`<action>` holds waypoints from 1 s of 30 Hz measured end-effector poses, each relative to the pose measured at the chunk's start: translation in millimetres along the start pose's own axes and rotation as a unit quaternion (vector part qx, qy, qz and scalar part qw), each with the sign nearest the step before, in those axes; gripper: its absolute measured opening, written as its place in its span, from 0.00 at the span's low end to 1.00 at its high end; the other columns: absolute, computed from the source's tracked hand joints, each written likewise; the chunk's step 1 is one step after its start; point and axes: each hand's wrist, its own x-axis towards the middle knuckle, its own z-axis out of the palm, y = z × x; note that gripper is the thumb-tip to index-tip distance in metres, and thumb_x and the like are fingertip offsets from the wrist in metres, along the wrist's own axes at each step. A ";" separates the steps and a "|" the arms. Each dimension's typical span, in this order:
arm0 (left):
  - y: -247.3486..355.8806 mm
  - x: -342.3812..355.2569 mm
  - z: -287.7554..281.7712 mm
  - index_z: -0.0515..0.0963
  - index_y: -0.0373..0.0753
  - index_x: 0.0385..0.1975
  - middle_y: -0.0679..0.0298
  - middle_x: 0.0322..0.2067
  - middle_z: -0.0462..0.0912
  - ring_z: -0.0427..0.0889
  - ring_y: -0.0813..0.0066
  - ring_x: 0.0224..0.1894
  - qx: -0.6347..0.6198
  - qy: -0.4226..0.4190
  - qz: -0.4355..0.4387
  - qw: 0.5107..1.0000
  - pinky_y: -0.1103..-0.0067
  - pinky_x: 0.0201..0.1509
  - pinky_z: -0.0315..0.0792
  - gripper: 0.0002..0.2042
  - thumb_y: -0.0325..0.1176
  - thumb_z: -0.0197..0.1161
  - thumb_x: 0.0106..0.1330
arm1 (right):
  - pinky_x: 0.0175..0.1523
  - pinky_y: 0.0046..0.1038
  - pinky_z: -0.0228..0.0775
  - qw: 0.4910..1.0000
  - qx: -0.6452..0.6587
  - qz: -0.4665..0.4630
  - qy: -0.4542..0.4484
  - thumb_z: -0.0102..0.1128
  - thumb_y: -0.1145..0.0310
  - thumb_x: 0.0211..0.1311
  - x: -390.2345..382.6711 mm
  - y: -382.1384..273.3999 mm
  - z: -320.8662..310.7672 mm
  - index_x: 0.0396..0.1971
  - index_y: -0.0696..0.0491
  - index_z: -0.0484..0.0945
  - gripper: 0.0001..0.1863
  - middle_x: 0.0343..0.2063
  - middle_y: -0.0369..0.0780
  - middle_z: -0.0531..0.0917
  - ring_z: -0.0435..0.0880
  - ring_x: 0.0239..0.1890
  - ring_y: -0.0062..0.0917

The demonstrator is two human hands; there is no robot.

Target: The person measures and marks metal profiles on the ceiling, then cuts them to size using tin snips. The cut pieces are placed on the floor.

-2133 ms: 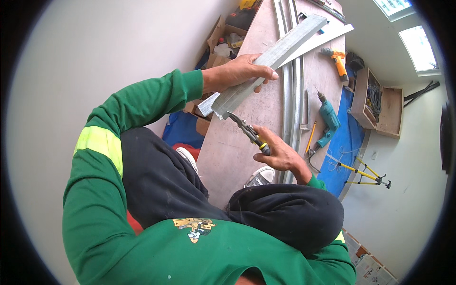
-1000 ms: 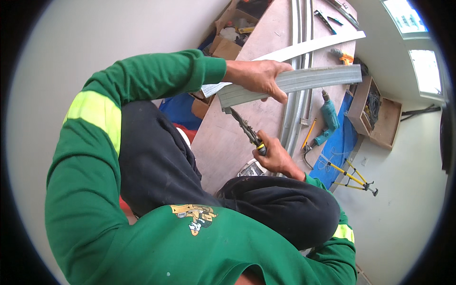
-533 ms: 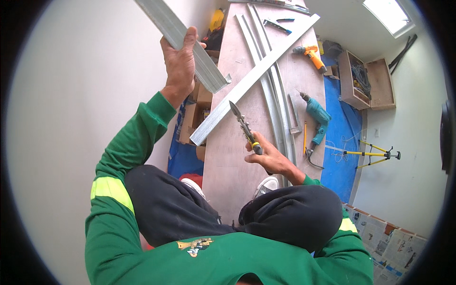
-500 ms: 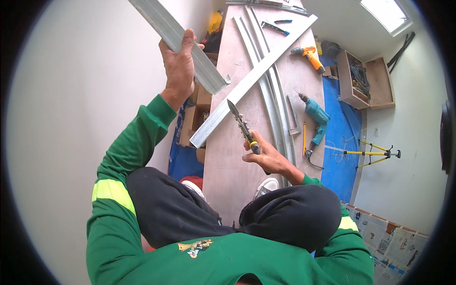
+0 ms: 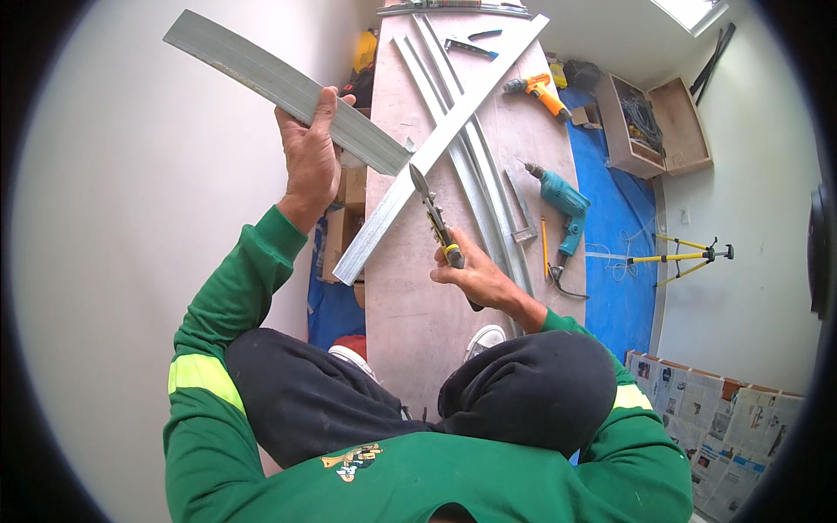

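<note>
My left hand (image 5: 311, 161) grips a galvanized metal channel (image 5: 248, 74), raised off the board at the left with its far end toward the wall. A small bent tab shows at its near end. In my right hand (image 5: 478, 272) are tin snips (image 5: 436, 218) with dark and yellow handles, their blades pointing up and away from me, close to the channel's tabbed end. Below them another metal channel (image 5: 384, 213) lies diagonally across the board. It crosses over long metal tracks (image 5: 475, 166) that run lengthwise.
On the wooden board (image 5: 405, 322) lie a teal drill (image 5: 567, 209), an orange drill (image 5: 542, 94), a square (image 5: 520, 209), a pencil (image 5: 545, 247) and a blue-handled tool (image 5: 471, 48). An open wooden box (image 5: 629, 126) and a yellow tripod (image 5: 680, 257) stand to the right.
My left hand has lowered and tilted the channel flatter, its far end swinging left and down. The snips have shifted slightly left. The whole view has also moved a little.
</note>
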 end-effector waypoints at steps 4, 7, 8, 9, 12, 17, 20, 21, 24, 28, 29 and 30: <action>-4.3 -1.3 1.1 0.63 0.48 0.64 0.62 0.57 0.76 0.83 0.62 0.64 0.012 0.005 -0.017 1.000 0.64 0.73 0.76 0.23 0.36 0.69 0.79 | 0.61 0.40 0.70 1.000 -0.023 0.010 0.008 0.71 0.57 0.62 2.6 2.6 -2.8 0.69 0.58 0.67 0.39 0.44 0.42 0.76 0.78 0.50 0.33; -10.2 -1.6 0.6 0.63 0.48 0.64 0.61 0.56 0.77 0.83 0.62 0.63 0.002 -0.007 -0.027 1.000 0.64 0.73 0.76 0.23 0.36 0.69 0.79 | 0.60 0.40 0.70 1.000 -0.023 0.000 0.009 0.71 0.57 0.62 4.7 3.0 -3.5 0.68 0.57 0.68 0.38 0.44 0.42 0.76 0.78 0.50 0.32; -12.2 -1.5 0.4 0.63 0.48 0.64 0.62 0.56 0.77 0.83 0.62 0.63 0.003 -0.005 -0.030 1.000 0.64 0.73 0.76 0.23 0.36 0.69 0.79 | 0.60 0.40 0.69 1.000 -0.022 0.002 0.009 0.71 0.56 0.62 5.1 3.1 -3.4 0.67 0.57 0.68 0.38 0.44 0.43 0.76 0.78 0.50 0.33; -14.1 -1.3 0.1 0.63 0.49 0.64 0.62 0.56 0.77 0.84 0.62 0.62 0.002 -0.003 -0.033 0.999 0.64 0.73 0.77 0.23 0.36 0.69 0.79 | 0.60 0.40 0.69 1.000 -0.022 0.004 0.010 0.71 0.55 0.62 5.3 3.3 -3.1 0.67 0.57 0.69 0.38 0.44 0.43 0.76 0.79 0.50 0.33; -18.3 -1.1 -0.1 0.63 0.49 0.64 0.62 0.56 0.77 0.84 0.62 0.61 0.003 -0.001 -0.040 0.999 0.64 0.72 0.78 0.22 0.36 0.69 0.79 | 0.59 0.38 0.68 1.000 -0.012 0.019 0.015 0.72 0.56 0.62 4.9 4.0 -2.2 0.59 0.55 0.72 0.31 0.43 0.39 0.75 0.77 0.49 0.29; -22.3 -0.5 0.2 0.63 0.49 0.64 0.61 0.55 0.77 0.84 0.62 0.61 0.013 0.003 -0.051 0.999 0.64 0.71 0.79 0.23 0.36 0.69 0.79 | 0.59 0.38 0.68 0.999 -0.002 0.031 0.016 0.73 0.56 0.62 3.2 6.3 -1.1 0.56 0.53 0.74 0.28 0.43 0.38 0.75 0.76 0.50 0.28; -23.6 0.6 -1.1 0.63 0.48 0.65 0.61 0.56 0.77 0.83 0.62 0.61 0.010 0.003 -0.058 0.998 0.63 0.70 0.80 0.22 0.36 0.68 0.79 | 0.60 0.39 0.67 0.999 0.010 0.044 0.014 0.73 0.56 0.61 3.2 8.3 -1.0 0.57 0.53 0.74 0.29 0.43 0.38 0.75 0.76 0.51 0.28; -23.9 1.2 -1.9 0.63 0.48 0.65 0.61 0.56 0.77 0.83 0.62 0.61 0.013 0.003 -0.060 0.998 0.63 0.70 0.80 0.22 0.36 0.68 0.79 | 0.60 0.40 0.67 0.999 0.008 0.043 0.014 0.73 0.56 0.61 3.5 8.9 -1.2 0.58 0.53 0.74 0.30 0.43 0.38 0.75 0.76 0.51 0.29; -25.7 1.5 -4.3 0.63 0.48 0.65 0.61 0.56 0.76 0.83 0.62 0.62 0.022 -0.005 -0.065 0.998 0.63 0.70 0.80 0.23 0.37 0.68 0.79 | 0.61 0.40 0.67 0.999 0.012 0.040 0.009 0.73 0.56 0.60 4.8 10.8 -1.3 0.59 0.53 0.73 0.31 0.43 0.38 0.75 0.77 0.51 0.29; -28.7 1.9 -6.2 0.63 0.48 0.65 0.60 0.57 0.76 0.82 0.62 0.62 0.036 -0.012 -0.065 0.997 0.62 0.69 0.81 0.23 0.37 0.68 0.79 | 0.61 0.39 0.67 0.998 0.003 0.056 0.005 0.73 0.55 0.60 4.8 12.0 -1.0 0.60 0.54 0.73 0.33 0.43 0.39 0.75 0.77 0.51 0.29; -29.5 2.1 -6.5 0.63 0.48 0.65 0.60 0.57 0.75 0.83 0.61 0.62 0.034 -0.015 -0.065 0.997 0.61 0.68 0.81 0.23 0.37 0.68 0.79 | 0.61 0.39 0.67 0.999 0.012 0.049 0.004 0.73 0.55 0.60 4.5 12.1 -0.9 0.61 0.54 0.72 0.33 0.43 0.39 0.75 0.77 0.51 0.29; -30.4 2.5 -6.5 0.63 0.48 0.65 0.60 0.57 0.75 0.83 0.61 0.62 0.032 -0.018 -0.066 0.997 0.61 0.68 0.82 0.23 0.37 0.68 0.80 | 0.61 0.39 0.67 0.999 0.015 0.043 0.007 0.73 0.55 0.61 4.1 12.0 -0.8 0.61 0.54 0.72 0.33 0.43 0.39 0.75 0.77 0.51 0.29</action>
